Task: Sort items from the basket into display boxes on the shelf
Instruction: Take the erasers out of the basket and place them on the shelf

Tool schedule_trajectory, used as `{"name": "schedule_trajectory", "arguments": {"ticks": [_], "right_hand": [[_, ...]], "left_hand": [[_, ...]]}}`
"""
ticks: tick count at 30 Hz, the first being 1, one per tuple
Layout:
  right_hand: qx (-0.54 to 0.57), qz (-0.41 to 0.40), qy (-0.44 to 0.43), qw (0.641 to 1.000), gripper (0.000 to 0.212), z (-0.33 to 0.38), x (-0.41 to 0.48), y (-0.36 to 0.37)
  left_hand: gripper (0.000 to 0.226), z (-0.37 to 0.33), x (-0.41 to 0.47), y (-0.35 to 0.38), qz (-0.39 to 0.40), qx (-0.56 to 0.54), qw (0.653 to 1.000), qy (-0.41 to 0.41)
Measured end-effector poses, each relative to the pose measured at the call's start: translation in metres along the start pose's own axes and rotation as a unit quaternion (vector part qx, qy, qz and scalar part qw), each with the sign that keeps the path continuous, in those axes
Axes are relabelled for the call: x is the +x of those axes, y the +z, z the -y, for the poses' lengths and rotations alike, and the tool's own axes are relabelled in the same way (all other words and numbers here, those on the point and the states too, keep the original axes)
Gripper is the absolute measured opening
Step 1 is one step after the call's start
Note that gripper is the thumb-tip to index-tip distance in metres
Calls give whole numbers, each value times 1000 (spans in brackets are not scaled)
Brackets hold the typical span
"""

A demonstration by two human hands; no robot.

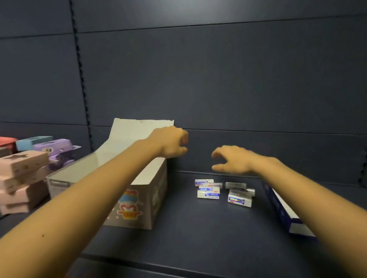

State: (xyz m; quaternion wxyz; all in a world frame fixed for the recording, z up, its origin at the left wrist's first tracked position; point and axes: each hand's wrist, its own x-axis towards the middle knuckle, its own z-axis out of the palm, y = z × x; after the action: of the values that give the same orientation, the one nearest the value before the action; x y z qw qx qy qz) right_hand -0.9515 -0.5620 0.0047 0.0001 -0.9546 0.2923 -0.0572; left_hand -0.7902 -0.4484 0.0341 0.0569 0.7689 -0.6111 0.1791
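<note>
Just below the right hand (232,159), spread and empty, small white packets (208,192) lie on the shelf (204,233); the left hand (170,142), loosely curled and empty, hovers at the far corner of the open display box (139,202); better to pinch one packet squarely, then lower it inside.

On the shelf (204,233) before me I see an open display box (139,196) left of centre, small packets (223,192) clustered near its right side, and a second box (288,216) farther right. Stacked cartons (21,179) sit left of the display box.
</note>
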Motion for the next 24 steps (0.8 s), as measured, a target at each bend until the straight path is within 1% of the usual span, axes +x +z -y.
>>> {"name": "schedule_trajectory", "arguments": {"ticks": [3, 6, 8, 11, 13, 18, 24], "right_hand": [[33, -91, -61, 993, 42, 37, 9, -24], [75, -127, -123, 981, 38, 91, 20, -37], [85, -131, -167, 974, 38, 130, 27, -39], [89, -129, -227, 961, 37, 190, 35, -35], [83, -120, -250, 957, 37, 222, 40, -32], [66, -97, -283, 952, 35, 310, 58, -27], [56, -82, -295, 950, 37, 419, 82, -25]], "left_hand": [[32, 29, -31, -14, -50, -10, 998, -48], [32, 67, -71, -30, -89, 3, 989, -118], [29, 97, -101, -37, -92, 25, 981, -170], [27, 139, -152, -43, -54, 58, 967, -243], [31, 162, -181, -44, -39, 61, 961, -267], [29, 234, -256, -57, -33, 84, 939, -331], [36, 330, -334, -71, 13, 97, 915, -391]]}}
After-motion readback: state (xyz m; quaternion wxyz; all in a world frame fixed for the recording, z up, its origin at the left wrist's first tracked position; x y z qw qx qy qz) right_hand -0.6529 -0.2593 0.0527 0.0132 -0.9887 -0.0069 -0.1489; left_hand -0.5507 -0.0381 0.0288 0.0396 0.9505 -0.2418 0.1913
